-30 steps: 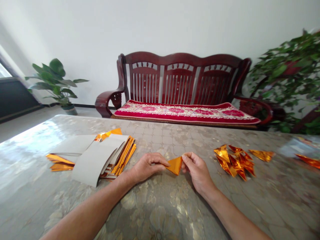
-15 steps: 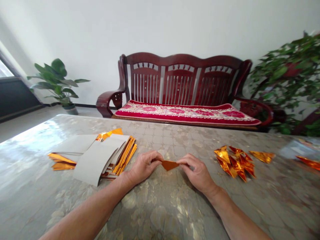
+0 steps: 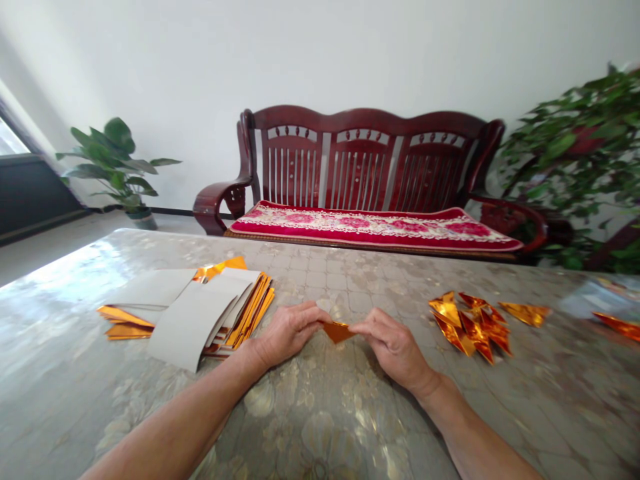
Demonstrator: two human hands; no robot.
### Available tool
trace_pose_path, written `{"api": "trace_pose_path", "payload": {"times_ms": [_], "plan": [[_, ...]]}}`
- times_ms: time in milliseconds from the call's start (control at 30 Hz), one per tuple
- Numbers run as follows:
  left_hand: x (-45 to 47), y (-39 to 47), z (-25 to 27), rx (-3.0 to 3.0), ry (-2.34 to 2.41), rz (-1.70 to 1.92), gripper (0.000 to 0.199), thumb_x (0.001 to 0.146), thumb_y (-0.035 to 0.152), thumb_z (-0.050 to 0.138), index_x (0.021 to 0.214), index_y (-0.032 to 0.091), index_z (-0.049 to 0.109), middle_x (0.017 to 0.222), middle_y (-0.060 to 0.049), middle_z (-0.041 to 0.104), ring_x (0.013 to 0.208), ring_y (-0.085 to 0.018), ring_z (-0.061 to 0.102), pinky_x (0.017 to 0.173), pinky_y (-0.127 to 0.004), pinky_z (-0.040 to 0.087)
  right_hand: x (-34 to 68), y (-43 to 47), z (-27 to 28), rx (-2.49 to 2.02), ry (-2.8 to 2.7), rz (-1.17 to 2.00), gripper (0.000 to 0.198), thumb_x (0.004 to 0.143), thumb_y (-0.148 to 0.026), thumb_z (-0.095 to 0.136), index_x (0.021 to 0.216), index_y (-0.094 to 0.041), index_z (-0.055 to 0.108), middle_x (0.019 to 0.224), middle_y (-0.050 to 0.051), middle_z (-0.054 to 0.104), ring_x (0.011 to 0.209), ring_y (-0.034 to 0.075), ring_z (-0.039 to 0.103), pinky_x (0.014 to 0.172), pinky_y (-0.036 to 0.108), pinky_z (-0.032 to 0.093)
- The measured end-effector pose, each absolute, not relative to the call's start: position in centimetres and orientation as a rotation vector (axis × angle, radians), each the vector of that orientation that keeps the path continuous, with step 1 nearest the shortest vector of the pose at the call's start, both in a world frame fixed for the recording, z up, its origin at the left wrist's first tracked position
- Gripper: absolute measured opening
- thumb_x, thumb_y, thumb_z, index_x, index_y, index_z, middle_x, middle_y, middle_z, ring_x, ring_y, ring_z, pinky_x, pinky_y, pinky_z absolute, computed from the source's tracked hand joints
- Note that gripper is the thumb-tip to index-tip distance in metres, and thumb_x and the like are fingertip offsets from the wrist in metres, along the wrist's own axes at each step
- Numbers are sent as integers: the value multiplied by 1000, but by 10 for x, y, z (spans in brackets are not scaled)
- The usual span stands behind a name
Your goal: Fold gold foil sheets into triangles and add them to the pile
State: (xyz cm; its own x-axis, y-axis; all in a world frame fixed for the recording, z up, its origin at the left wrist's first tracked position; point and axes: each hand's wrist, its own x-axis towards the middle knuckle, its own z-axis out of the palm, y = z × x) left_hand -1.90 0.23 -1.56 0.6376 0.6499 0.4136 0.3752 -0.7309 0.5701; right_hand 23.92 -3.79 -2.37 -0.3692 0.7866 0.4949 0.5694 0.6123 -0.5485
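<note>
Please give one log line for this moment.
left hand: pinches folded gold-foil piece; right hand: pinches opposite end; foil pile: right side

The left hand (image 3: 293, 333) is bare, its knuckles rounded. The right hand (image 3: 395, 345) is bare too, with a small bony bump at the wrist. Left forearm (image 3: 185, 407), lower left of the frame, and right forearm (image 3: 467, 423), lower right, are bare, slim at the wrist, thicker toward the bottom edge.

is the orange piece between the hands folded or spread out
Folded: the orange piece shows as a small wedge, pointed at the bottom, its ends held by the left hand and right hand.
</note>
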Motion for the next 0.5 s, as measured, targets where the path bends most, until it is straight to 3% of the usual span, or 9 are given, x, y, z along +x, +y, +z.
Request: {"api": "trace_pose_path", "payload": {"times_ms": [500], "plan": [[-21,1,-14,2487,787,827,28,99,23,41,111,24,66,97,-4,69,90,-15,65,80,-24,47,239,-39,-21,-1050,-2103,393,35,93,-13,45,104,-29,73,81,2,58,78,16,60,72,26,47]]}}
